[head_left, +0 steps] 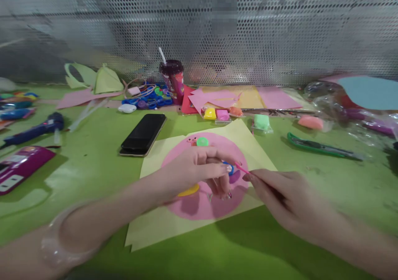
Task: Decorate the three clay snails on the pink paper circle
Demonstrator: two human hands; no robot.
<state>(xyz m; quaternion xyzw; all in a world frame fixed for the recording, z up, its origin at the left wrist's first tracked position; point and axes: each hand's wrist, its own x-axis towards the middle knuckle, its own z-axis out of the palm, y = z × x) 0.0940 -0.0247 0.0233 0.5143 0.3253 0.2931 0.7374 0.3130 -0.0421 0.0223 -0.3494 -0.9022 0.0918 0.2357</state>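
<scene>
My right hand (289,195) pinches a thin pink stick (243,168) between thumb and fingertips. Its far end meets the index fingertip of my left hand (199,168), whose fingers are loosely curled and apart, over a pink paper circle (186,211). That circle lies on a pale yellow sheet (149,228). Behind the left fingers show a blue piece (230,169) and a purple piece (235,177); I cannot tell whether the blue one is touched. A green round piece (202,141) sits near the circle's top, and a yellow piece (188,190) is partly hidden under my left hand.
A phone (143,134) lies left of the sheet, a green utility knife (323,146) right. Behind stand a drink cup with straw (173,81), blue scissors (152,100) and packets of clay (261,121). A glue gun (34,130) and magenta device (26,166) lie far left.
</scene>
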